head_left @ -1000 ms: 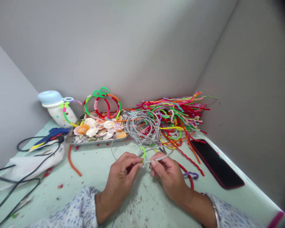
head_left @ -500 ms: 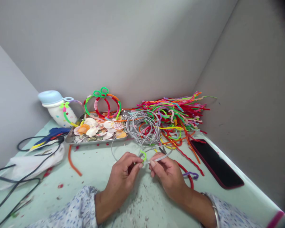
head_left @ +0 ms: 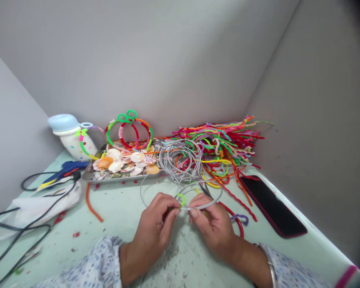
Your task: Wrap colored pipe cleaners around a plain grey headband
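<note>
Tabletop [head_left: 117, 208] spreads pale green below. Left hand [head_left: 156, 224] and right hand [head_left: 213, 222] angle inward before a grey coil [head_left: 181, 175], fingertips close but apart — thumb to forefinger, the right pinching grey wire [head_left: 185, 208], the left a short lime-green pipe cleaner [head_left: 184, 198] against that wire.

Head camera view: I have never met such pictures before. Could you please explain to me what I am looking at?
No machine works here: the camera is worn on a person's head and looks forward and down. The bare left hand pinches a bright green pipe cleaner where it meets a grey wire; the right hand grips that wire close by. On the pale green table are a metal tray of seashells, a coil of grey wire, a heap of colourful pipe cleaners, a smartphone and, at far left, a white bottle.
</note>
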Demonstrator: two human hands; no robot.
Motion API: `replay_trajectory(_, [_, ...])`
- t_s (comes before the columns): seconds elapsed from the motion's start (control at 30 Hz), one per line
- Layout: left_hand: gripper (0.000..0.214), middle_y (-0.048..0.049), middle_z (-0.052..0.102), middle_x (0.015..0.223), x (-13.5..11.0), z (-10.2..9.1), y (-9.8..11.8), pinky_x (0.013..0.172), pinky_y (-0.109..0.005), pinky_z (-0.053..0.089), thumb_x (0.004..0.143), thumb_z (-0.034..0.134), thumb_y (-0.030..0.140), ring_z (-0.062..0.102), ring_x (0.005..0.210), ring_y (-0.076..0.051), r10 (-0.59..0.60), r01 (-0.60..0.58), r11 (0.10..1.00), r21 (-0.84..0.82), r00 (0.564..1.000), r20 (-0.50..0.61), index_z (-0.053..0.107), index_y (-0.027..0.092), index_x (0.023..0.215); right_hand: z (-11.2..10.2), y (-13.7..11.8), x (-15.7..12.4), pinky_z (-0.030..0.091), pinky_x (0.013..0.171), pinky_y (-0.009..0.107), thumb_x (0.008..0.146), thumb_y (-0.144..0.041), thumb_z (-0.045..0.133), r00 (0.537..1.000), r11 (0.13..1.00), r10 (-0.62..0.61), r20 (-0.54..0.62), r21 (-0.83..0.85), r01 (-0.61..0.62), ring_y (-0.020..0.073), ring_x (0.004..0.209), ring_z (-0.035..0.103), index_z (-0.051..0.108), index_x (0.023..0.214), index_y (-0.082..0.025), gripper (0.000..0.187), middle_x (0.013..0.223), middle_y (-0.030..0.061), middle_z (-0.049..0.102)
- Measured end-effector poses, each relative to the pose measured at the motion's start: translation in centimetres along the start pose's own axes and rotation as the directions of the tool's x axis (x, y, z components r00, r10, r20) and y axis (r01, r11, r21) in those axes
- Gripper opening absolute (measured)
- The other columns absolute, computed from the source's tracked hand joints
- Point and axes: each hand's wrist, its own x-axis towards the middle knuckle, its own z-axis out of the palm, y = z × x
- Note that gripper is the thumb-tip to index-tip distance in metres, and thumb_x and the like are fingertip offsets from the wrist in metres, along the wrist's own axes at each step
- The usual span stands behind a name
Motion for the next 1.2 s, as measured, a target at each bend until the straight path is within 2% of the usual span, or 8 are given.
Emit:
replay_trajectory(0.17, [0.015, -0.0019, 0.058, 0.089, 0.2, -0.1, 0.0, 0.074, -0.023, 0.044, 0.092, 0.050, 0.007, 0.056, 0.084, -0.014, 0.043, -0.042, 0.999, 0.029, 0.998, -0.037, 0.058, 0.020, 0.096, -0.2, 0.4, -0.2, 0.049, 0.073, 0.032, 0.090, -0.017, 0.054, 0.998, 0.997, -0.053, 0.023, 0.054, 0.052, 0.0185, 0.082, 0.061, 0.062, 0.099, -0.023, 0.014, 0.087, 0.0031, 0.062])
replay_trajectory(0.33, [0.018, -0.0014, 0.058, 0.089, 0.3, -0.6, 0.2, 0.075, -0.023, 0.044, 0.091, 0.051, 0.005, 0.056, 0.084, -0.014, 0.079, -0.074, 0.996, 0.051, 0.992, -0.098, 0.057, 0.021, 0.097, -0.1, 0.7, -0.6, 0.052, 0.076, 0.034, 0.092, -0.023, 0.052, 0.998, 0.994, 0.055, 0.039, 0.087, -0.058, 0.0194, 0.085, 0.064, 0.058, 0.115, -0.025, 0.024, 0.101, 0.0054, 0.062])
replay_trajectory(0.47, [0.022, -0.0018, 0.058, 0.089, -0.3, -0.7, 0.8, 0.076, -0.023, 0.045, 0.089, 0.050, 0.002, 0.056, 0.084, -0.014, 0.138, -0.136, 0.990, 0.038, 0.987, -0.082, 0.056, 0.021, 0.099, 0.2, 0.6, 0.3, 0.053, 0.081, 0.035, 0.093, -0.018, 0.049, 0.994, 0.994, 0.100, 0.044, -0.052, -0.098, 0.0202, 0.091, 0.063, 0.059, 0.113, -0.023, 0.024, 0.099, 0.0061, 0.064])
replay_trajectory(0.63, [0.029, -0.0043, 0.060, 0.092, -1.3, -0.5, 1.9, 0.076, -0.023, 0.047, 0.085, 0.050, -0.001, 0.057, 0.088, -0.015, 0.284, -0.282, 0.958, -0.050, 0.958, 0.026, 0.056, 0.020, 0.104, 0.7, 1.6, 1.2, 0.050, 0.093, 0.043, 0.088, -0.012, 0.049, 0.968, 0.947, -0.077, 0.237, -0.287, 0.146, 0.0247, 0.107, 0.060, 0.068, 0.104, -0.019, 0.025, 0.112, 0.0111, 0.068])
replay_trajectory(0.77, [0.030, -0.0048, 0.060, 0.092, -1.2, -0.3, 2.2, 0.075, -0.022, 0.048, 0.084, 0.050, -0.002, 0.058, 0.086, -0.015, 0.295, -0.294, 0.954, -0.066, 0.955, 0.018, 0.056, 0.019, 0.104, 0.9, 2.6, 1.4, 0.044, 0.103, 0.051, 0.087, -0.013, 0.053, 0.943, 0.898, -0.103, 0.317, -0.378, 0.225, 0.0290, 0.124, 0.052, 0.062, 0.121, -0.019, 0.036, 0.132, 0.0144, 0.060])
replay_trajectory(0.9, [0.025, -0.0039, 0.058, 0.090, -0.9, -0.3, 1.6, 0.075, -0.024, 0.047, 0.088, 0.050, 0.001, 0.057, 0.084, -0.015, 0.214, -0.216, 0.975, -0.046, 0.976, -0.043, 0.056, 0.020, 0.101, 0.4, 1.8, 1.7, 0.045, 0.101, 0.047, 0.089, -0.010, 0.047, 0.974, 0.933, -0.057, 0.217, -0.336, 0.129, 0.0259, 0.122, 0.053, 0.059, 0.123, -0.021, 0.037, 0.130, 0.0123, 0.059])
replay_trajectory(1.07, [0.022, -0.0033, 0.058, 0.089, -1.0, -0.3, 1.2, 0.076, -0.025, 0.046, 0.089, 0.049, 0.002, 0.056, 0.085, -0.016, 0.171, -0.174, 0.983, -0.053, 0.983, -0.059, 0.056, 0.021, 0.100, -0.3, 1.0, 1.2, 0.053, 0.076, 0.032, 0.093, -0.018, 0.050, 0.994, 0.989, 0.098, -0.055, -0.104, -0.103, 0.0181, 0.088, 0.062, 0.059, 0.112, -0.024, 0.022, 0.098, 0.0048, 0.064])
replay_trajectory(1.2, [0.023, -0.0030, 0.057, 0.090, -1.2, -0.3, 1.3, 0.076, -0.025, 0.046, 0.089, 0.049, 0.002, 0.056, 0.086, -0.015, 0.183, -0.187, 0.979, -0.082, 0.982, -0.051, 0.055, 0.021, 0.101, -0.3, 0.8, 0.9, 0.052, 0.073, 0.030, 0.088, -0.011, 0.053, 0.999, 0.997, 0.025, 0.029, -0.074, -0.023, 0.0165, 0.083, 0.060, 0.058, 0.120, -0.025, 0.036, 0.099, 0.0044, 0.062])
